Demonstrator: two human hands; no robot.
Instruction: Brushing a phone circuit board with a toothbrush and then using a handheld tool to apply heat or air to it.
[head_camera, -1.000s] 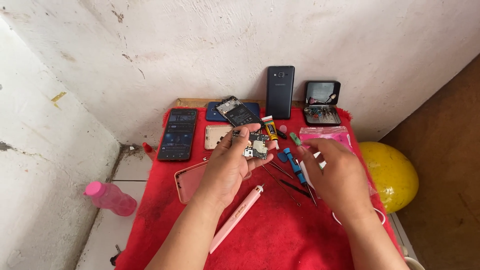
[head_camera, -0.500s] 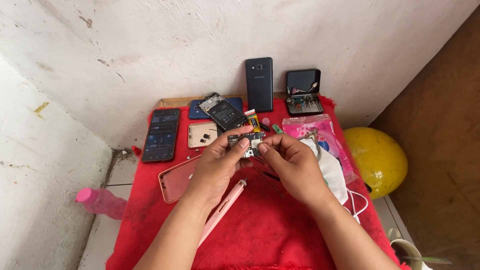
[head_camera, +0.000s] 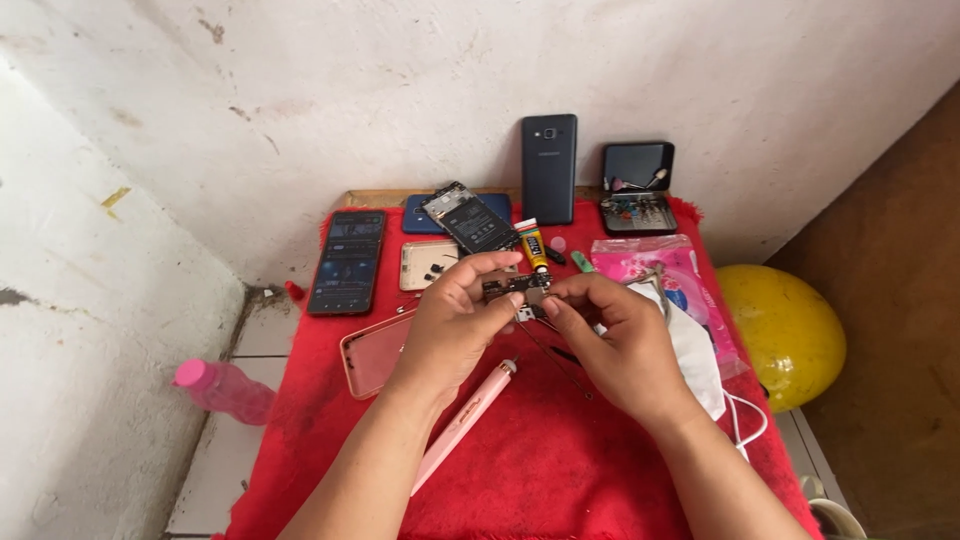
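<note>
Two hands on board (head_camera: 515, 292), held above red bench (head_camera: 560, 470): L hand (head_camera: 455, 325) grip pinches its edge, R hand (head_camera: 610, 340) grip works small part. Steady wrists, light pressure, no flex; keep over cloth.

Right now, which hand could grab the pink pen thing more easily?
Probably the left hand. The pink pen-shaped tool lies on the red cloth just under that wrist, while the right hand sits further off. Both pinch the small circuit board.
</note>
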